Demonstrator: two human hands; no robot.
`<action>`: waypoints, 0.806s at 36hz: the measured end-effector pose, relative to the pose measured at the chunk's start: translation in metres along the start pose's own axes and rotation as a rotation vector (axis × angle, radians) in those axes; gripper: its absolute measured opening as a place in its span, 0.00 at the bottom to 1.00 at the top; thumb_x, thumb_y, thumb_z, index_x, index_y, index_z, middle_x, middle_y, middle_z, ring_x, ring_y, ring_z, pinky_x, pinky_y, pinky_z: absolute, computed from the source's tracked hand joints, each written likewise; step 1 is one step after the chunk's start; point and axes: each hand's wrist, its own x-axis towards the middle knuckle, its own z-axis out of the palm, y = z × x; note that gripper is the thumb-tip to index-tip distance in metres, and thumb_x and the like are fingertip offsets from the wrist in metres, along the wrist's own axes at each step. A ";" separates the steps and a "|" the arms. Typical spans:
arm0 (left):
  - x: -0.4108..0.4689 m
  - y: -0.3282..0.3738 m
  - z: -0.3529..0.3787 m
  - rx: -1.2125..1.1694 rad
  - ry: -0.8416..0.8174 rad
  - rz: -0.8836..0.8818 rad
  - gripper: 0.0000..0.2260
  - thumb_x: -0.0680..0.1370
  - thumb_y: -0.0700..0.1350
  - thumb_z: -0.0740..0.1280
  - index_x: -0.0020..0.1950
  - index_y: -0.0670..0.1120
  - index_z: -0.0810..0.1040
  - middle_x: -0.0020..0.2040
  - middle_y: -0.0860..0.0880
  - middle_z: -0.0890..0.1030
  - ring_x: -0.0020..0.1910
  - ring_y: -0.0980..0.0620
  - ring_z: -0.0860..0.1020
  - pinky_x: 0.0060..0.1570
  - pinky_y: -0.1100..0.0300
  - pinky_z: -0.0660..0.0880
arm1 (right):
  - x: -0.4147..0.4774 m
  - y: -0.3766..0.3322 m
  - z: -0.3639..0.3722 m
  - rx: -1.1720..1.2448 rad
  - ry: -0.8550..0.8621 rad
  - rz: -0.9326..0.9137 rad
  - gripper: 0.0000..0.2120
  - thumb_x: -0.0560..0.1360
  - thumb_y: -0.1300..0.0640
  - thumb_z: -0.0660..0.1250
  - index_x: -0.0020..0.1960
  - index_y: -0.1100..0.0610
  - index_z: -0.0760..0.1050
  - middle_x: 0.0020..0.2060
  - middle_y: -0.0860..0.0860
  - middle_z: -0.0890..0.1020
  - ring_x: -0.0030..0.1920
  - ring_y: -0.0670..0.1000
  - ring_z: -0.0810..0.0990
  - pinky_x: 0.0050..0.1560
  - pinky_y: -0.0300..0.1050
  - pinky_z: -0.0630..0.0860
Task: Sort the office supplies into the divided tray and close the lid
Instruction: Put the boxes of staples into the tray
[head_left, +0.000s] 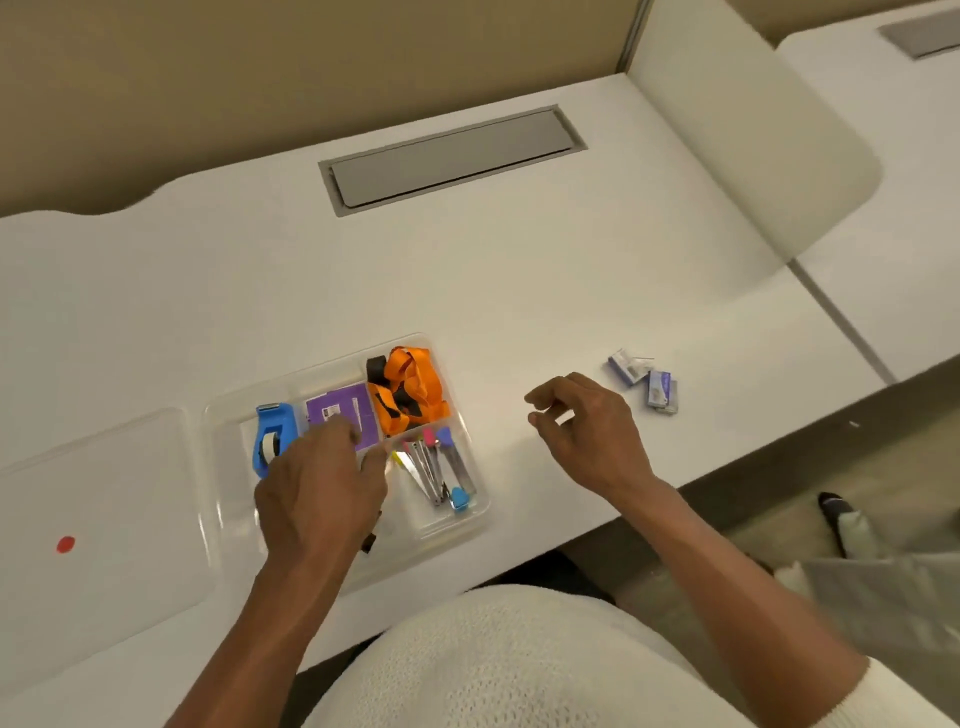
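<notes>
From the head camera I see my left hand (319, 493) palm-down over the clear plastic divided tray (470, 512), fingers curled toward the purple card packet (345, 410); whether it grips anything I cannot tell, as its own back hides the fingertips. My right hand (584, 434) hovers above the white desk (519, 270) right of the tray, thumb and forefinger loosely parted, holding nothing. The tray sits near the front desk edge, long axis running left to right. In it the blue tape dispenser (272, 436) lies lengthwise front to back, the orange lanyard (410, 389) is bunched in the far right compartment, and the coloured-capped pens (439, 467) lie nearly front to back in the near right one. The clear flat lid (98, 514) lies left of the tray, carrying a red dot. Small blue staple boxes (647, 379) sit well right of my right hand. My left hand covers the tray's near middle compartment.
</notes>
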 end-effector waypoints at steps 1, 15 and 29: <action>0.005 0.017 0.003 -0.005 -0.005 0.057 0.14 0.80 0.58 0.70 0.55 0.48 0.80 0.47 0.49 0.85 0.44 0.48 0.81 0.38 0.57 0.71 | 0.001 0.011 -0.006 0.003 0.037 0.040 0.06 0.76 0.57 0.74 0.53 0.51 0.83 0.46 0.44 0.83 0.43 0.43 0.83 0.47 0.50 0.83; 0.060 0.207 0.093 0.164 -0.118 0.875 0.13 0.81 0.52 0.69 0.60 0.46 0.76 0.55 0.50 0.79 0.55 0.45 0.78 0.40 0.52 0.76 | 0.010 0.136 -0.049 -0.210 0.146 0.575 0.36 0.71 0.37 0.75 0.72 0.52 0.68 0.62 0.55 0.77 0.59 0.58 0.80 0.52 0.54 0.80; 0.103 0.291 0.161 0.273 -0.323 1.179 0.26 0.73 0.40 0.73 0.70 0.46 0.72 0.64 0.49 0.77 0.62 0.46 0.74 0.52 0.54 0.73 | 0.040 0.161 -0.038 -0.260 0.080 0.477 0.34 0.70 0.35 0.75 0.66 0.54 0.71 0.55 0.55 0.75 0.53 0.56 0.77 0.42 0.49 0.77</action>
